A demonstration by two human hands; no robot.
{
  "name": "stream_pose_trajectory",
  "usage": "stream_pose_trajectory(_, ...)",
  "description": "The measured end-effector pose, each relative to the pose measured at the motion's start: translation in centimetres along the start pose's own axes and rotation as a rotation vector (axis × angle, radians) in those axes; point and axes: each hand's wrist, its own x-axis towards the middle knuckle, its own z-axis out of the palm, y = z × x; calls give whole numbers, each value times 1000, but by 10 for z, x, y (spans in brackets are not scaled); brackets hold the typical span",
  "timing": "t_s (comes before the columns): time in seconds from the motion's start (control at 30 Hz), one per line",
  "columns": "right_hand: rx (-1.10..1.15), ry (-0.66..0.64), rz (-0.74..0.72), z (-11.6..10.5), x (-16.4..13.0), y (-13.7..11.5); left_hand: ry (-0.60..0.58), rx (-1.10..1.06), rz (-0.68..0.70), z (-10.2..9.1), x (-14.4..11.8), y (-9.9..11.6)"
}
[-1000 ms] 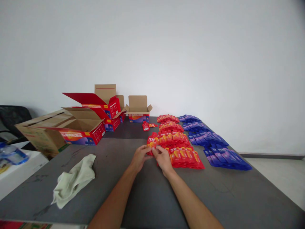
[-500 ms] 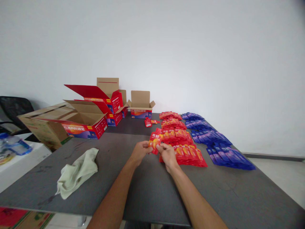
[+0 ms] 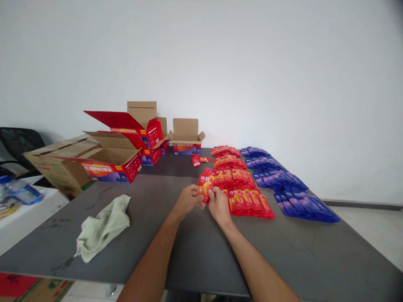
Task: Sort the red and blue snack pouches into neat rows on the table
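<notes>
My left hand point(image 3: 187, 200) and my right hand point(image 3: 218, 204) meet over the dark grey table point(image 3: 195, 247), both pinching a small stack of red sachets point(image 3: 205, 185) held upright between them. Just right of my hands lie rows of red sachets point(image 3: 242, 186) fanned out flat on the table. Further right are matching rows of blue sachets point(image 3: 285, 184). Both forearms reach in from the bottom edge of the view.
A pale green cloth point(image 3: 102, 226) lies crumpled at the left. Open red cartons point(image 3: 116, 161) and a brown cardboard box point(image 3: 55, 165) stand at the back left, another small open carton point(image 3: 186, 142) by the wall. A water bottle point(image 3: 20, 193) rests on a white side surface.
My hands have lifted the red sachets off the table and brought them together upright. The camera has tilted slightly, shifting the scene.
</notes>
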Motion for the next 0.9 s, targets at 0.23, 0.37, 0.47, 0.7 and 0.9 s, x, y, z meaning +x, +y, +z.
stream_pose_trajectory(0.23, 59, -70, -15, -2, 3, 9, 136, 13, 53, 2, 1, -4)
stream_pose_trajectory(0.37, 137, -75, -9, -2, -1, 5, 145, 29, 87, -1, 2, -5)
stream_pose_trajectory(0.47, 148, -16, -18, -1, -3, 0, 133, 26, 96, -1, 1, -4)
stream_pose_trajectory(0.7, 154, 39, 72, -10, 1, 4, 140, 7, 61, 18, 2, -5)
stream_pose_trajectory(0.9, 235, -41, 119, -51, 6, 16, 132, -66, 2, 53, 11, -1)
